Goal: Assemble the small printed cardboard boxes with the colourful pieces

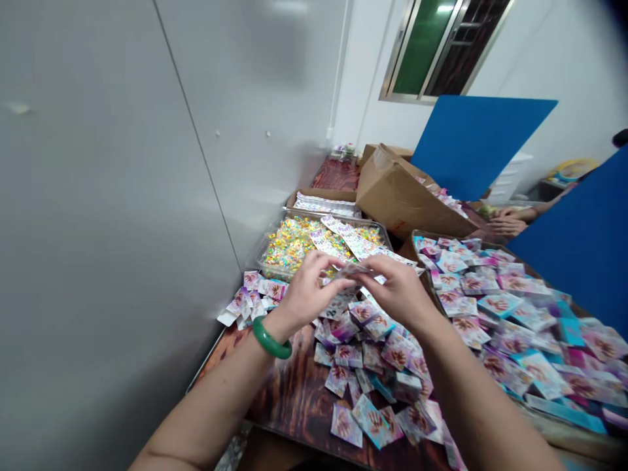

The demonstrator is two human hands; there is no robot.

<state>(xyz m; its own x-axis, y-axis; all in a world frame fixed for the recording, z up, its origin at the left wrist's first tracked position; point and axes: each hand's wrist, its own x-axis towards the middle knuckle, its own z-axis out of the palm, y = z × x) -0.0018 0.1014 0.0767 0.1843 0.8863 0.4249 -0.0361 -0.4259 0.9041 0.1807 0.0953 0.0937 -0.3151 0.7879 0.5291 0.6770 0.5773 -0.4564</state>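
My left hand (pixel 314 288), with a green bangle on its wrist, pinches one side of a small printed piece (pixel 354 269). On the other side, the fingers of my right hand (pixel 392 288) are closed on the same piece. Just beyond both hands stands a clear tray (pixel 272 269) of small colourful beads or packets, with printed strips (pixel 360 243) lying across it. Below my hands, a pile of small printed boxes (pixel 348 356) in purple, pink and blue covers part of the dark wooden table (pixel 289 392). The piece's details are blurred.
More small boxes (pixel 250 297) lie left of the tray. A large container of boxes (pixel 520 327) fills the right side. Behind are a carton of strips (pixel 326 204), a tilted cardboard box (pixel 402 193) and blue panels (pixel 478 140). Another person's hands (pixel 507 222) show at right.
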